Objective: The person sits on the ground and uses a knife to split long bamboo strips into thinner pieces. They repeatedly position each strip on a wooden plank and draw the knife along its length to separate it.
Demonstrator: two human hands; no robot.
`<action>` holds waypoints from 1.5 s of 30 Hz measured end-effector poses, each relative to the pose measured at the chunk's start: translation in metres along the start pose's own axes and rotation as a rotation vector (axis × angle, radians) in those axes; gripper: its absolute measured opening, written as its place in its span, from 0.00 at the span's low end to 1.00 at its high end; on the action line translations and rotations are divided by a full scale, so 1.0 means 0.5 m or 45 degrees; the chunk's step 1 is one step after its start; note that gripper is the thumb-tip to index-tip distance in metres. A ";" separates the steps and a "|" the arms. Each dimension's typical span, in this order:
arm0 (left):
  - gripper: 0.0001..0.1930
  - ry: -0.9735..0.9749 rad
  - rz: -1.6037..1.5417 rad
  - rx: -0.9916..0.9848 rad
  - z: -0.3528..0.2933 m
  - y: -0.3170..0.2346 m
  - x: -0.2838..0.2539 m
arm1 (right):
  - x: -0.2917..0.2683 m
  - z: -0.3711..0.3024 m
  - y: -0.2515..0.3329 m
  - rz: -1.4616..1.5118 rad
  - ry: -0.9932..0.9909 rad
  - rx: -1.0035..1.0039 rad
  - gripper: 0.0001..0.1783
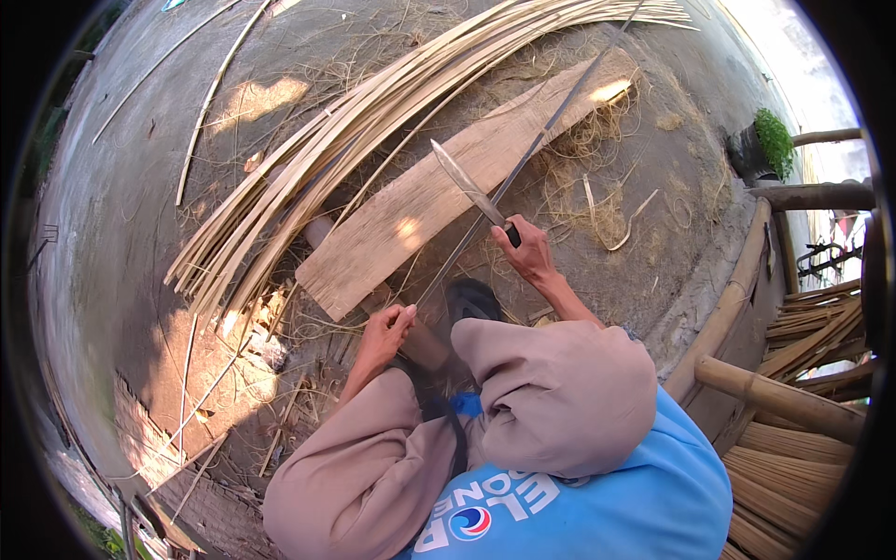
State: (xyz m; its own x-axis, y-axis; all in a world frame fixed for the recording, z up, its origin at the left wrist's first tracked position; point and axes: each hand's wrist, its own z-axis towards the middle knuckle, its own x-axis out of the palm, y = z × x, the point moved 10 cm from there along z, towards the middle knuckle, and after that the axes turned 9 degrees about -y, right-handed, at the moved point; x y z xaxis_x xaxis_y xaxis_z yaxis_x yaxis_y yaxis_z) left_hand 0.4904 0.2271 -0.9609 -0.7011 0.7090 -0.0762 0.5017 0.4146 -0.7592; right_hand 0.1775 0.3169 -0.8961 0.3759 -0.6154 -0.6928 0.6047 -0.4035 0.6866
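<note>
My right hand (525, 250) is closed around the dark handle of a long-bladed knife (459, 177), whose blade points up and to the left over a wooden plank (392, 224). In my left hand (385, 329), thumb and fingers pinch the near end of a long, thin dark strip (532, 147), which looks like split bamboo. From there the strip runs up and right, past the knife, across the plank and beyond its far end. The knife lies close beside the strip; whether they touch I cannot tell.
A large bundle of pale split strips (364, 117) lies left of the plank. Fibre shavings (607, 201) litter the ground. Bamboo rails (728, 299) and more strip bundles (793, 467) are at the right, with a potted green plant (773, 142) farther off. My sandalled foot (474, 301) is near the plank.
</note>
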 end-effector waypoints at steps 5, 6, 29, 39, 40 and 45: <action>0.20 -0.041 0.098 -0.227 -0.109 0.128 -0.260 | -0.084 0.136 -0.108 -0.192 -0.120 0.225 0.28; 0.19 -0.002 0.126 -0.316 -0.143 0.175 -0.304 | -0.077 0.157 -0.130 -0.280 -0.056 0.236 0.28; 0.28 0.106 0.077 -0.629 -0.200 0.258 -0.351 | 0.046 -0.006 -0.020 -0.179 0.292 -0.044 0.32; 0.25 -0.464 0.760 0.139 -0.215 0.063 -0.317 | -0.028 0.163 -0.118 -0.156 0.224 0.332 0.36; 0.24 -0.647 0.889 0.355 -0.197 0.014 -0.276 | 0.030 0.089 -0.041 -0.057 0.331 0.264 0.35; 0.22 -1.021 1.067 0.480 -0.166 -0.008 -0.231 | 0.104 -0.141 0.158 -0.160 0.693 -0.161 0.28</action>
State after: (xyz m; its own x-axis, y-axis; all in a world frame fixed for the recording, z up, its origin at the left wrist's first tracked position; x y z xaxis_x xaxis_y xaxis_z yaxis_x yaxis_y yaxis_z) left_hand 0.6116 0.1910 -0.8954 -0.4118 0.0685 -0.9087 0.8638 -0.2884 -0.4132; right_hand 0.2943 0.3008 -0.8934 0.5830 -0.1168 -0.8041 0.7348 -0.3466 0.5831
